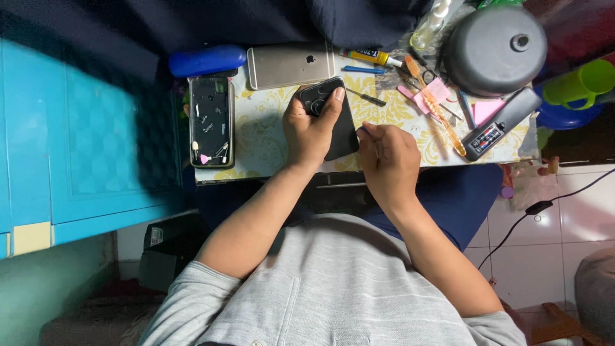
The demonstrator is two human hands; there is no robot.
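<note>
Left hand (312, 131) gripping black phone (338, 131), tool hidden

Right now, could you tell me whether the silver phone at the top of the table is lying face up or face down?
Face down: the silver phone shows its plain metal back and corner camera lens, with no screen in sight.

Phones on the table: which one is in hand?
The black phone, gripped by the left hand. The silver phone and the opened black phone lie untouched.

phone (333, 122) on table (262, 138), tray (211, 122) left, tools (435, 102) right
</note>
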